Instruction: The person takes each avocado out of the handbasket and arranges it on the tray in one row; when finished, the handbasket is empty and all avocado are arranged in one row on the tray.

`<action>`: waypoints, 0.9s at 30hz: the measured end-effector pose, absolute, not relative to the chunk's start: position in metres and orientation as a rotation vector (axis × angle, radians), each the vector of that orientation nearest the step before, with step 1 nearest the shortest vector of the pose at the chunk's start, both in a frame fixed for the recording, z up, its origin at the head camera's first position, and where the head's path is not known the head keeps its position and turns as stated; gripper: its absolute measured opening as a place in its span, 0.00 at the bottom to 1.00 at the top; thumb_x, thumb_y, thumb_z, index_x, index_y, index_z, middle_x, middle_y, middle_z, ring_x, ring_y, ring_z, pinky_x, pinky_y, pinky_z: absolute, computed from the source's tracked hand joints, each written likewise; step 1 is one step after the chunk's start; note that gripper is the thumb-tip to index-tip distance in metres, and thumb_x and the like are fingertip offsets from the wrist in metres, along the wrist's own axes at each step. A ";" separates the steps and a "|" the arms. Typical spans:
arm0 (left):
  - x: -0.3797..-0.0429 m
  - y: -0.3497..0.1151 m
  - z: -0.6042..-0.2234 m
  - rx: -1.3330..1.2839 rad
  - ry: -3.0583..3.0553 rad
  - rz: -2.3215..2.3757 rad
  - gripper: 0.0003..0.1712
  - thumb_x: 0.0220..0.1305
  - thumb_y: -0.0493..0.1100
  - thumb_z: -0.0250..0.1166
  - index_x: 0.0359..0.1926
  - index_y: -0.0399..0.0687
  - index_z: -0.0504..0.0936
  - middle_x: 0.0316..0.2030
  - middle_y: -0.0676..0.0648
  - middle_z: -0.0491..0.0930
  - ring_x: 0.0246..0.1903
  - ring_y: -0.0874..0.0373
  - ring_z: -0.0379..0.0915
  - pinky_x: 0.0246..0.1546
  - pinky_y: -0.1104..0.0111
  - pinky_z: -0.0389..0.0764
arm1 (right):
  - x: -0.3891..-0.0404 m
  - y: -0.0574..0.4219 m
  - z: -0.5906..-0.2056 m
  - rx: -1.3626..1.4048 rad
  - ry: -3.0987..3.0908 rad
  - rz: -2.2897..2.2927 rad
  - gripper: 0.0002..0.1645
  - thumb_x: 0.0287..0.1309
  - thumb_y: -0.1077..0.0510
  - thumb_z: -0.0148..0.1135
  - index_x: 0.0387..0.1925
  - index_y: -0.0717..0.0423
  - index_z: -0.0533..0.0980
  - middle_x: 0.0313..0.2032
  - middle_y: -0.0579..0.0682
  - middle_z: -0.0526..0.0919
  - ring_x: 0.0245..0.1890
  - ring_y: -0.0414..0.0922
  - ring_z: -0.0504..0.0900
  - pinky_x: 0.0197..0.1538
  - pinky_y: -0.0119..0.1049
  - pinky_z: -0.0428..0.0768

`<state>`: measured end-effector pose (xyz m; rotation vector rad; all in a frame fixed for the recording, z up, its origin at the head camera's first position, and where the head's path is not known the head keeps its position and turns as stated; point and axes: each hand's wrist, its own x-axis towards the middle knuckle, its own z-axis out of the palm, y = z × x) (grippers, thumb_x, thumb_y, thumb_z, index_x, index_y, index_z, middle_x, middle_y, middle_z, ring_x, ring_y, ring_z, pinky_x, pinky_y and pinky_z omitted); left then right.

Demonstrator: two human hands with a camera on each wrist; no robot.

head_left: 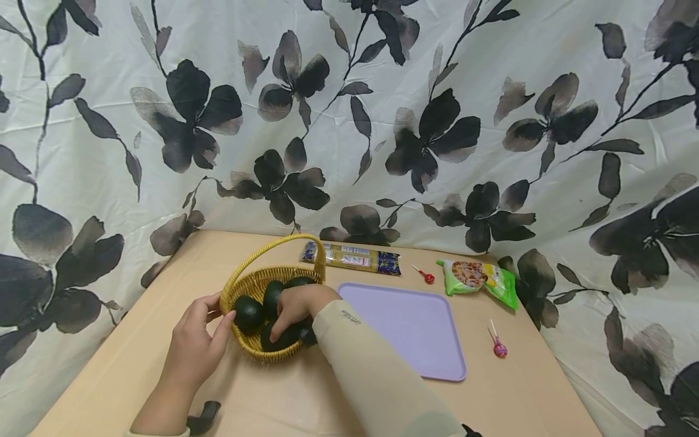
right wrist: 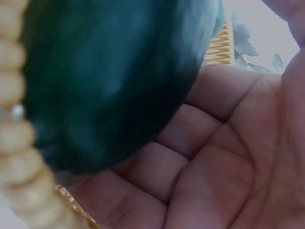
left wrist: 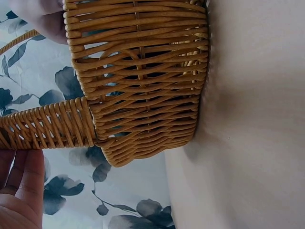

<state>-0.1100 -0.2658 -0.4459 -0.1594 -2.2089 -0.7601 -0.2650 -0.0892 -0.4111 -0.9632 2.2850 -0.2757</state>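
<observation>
A yellow wicker basket (head_left: 269, 358) with a tall arched handle holds several dark green avocados (head_left: 249, 315). At its left side my left hand (head_left: 193, 343) grips the base of the handle (left wrist: 47, 125) between thumb and fingers. My right hand (head_left: 302, 305) reaches into the basket from the right, its thumb and fingers curled round an avocado (right wrist: 109, 86). In the right wrist view that avocado lies against the curled fingers, close to the blurred rim. The right hand and sleeve hide part of the basket's contents in the head view.
Right of the basket lies a purple tray (head_left: 404, 328). Behind are a pasta packet (head_left: 352, 257), a red lollipop (head_left: 428, 278) and a green snack bag (head_left: 477, 281). Another lollipop (head_left: 499, 349) lies at the right. A floral cloth (head_left: 349, 121) hangs behind the table.
</observation>
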 end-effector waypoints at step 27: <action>-0.108 -0.264 -0.445 -0.146 -2.203 -0.752 0.25 0.59 0.28 0.71 0.56 0.31 0.75 0.49 0.39 0.82 0.46 0.44 0.81 0.57 0.96 0.65 | -0.274 -0.070 -0.387 -1.051 2.319 -0.584 0.25 0.50 0.46 0.78 0.49 0.43 0.78 0.46 0.40 0.79 0.44 0.38 0.78 0.47 0.29 0.81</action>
